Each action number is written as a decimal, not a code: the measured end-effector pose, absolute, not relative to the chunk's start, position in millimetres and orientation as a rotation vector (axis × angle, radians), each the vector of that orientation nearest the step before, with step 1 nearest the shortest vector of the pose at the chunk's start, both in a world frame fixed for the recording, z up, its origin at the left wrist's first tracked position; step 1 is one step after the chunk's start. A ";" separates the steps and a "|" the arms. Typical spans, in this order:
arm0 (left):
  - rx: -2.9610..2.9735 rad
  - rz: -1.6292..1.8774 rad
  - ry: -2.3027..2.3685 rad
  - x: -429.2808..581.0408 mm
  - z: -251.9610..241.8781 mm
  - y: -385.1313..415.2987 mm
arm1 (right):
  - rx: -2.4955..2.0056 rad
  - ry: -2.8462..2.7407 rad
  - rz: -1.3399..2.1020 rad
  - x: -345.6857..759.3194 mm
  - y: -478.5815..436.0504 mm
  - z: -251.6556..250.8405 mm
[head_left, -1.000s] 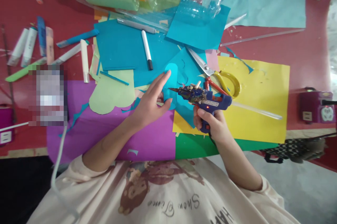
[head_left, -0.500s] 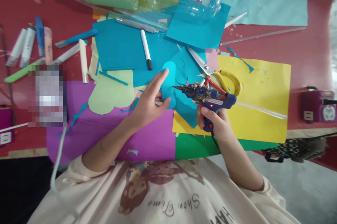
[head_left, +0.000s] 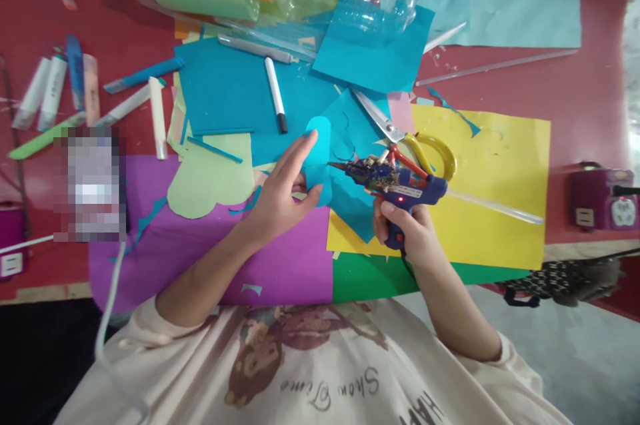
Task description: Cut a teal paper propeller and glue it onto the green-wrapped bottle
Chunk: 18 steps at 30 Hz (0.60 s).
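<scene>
Over purple & yellow paper sheets, left hand (head_left: 280, 195) pinches a rounded blue paper cutout (head_left: 320, 162) upright, w/ right hand (head_left: 407, 235) gripping a hot glue gun (head_left: 400, 188), nozzle pointing left at cutout's edge.

Scissors (head_left: 400, 135) lie partly on yellow paper (head_left: 500, 165), a white marker (head_left: 275, 93) on a blue sheet (head_left: 225, 92)

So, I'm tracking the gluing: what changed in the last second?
The right hand drew the glue gun slightly rightward, so its nozzle tip is now at the right edge of the blue paper cutout. The left hand keeps its grip on the cutout; the scissors lie unmoved.
</scene>
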<state>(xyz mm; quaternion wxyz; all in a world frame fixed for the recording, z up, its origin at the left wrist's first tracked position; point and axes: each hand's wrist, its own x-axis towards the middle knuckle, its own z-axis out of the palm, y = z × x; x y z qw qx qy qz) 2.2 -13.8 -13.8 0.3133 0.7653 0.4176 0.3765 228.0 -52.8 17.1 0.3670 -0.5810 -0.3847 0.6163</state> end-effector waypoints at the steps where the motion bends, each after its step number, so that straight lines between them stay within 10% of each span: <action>1: 2.023 0.995 1.102 2.3 -13.4 -13.9 | -1.488 -0.990 1.583 227.8 -52.9 16.6; 18: 1.971 1.069 1.230 -4.5 -17.4 -8.1 | -1.820 -0.635 0.738 338.0 -8.9 26.2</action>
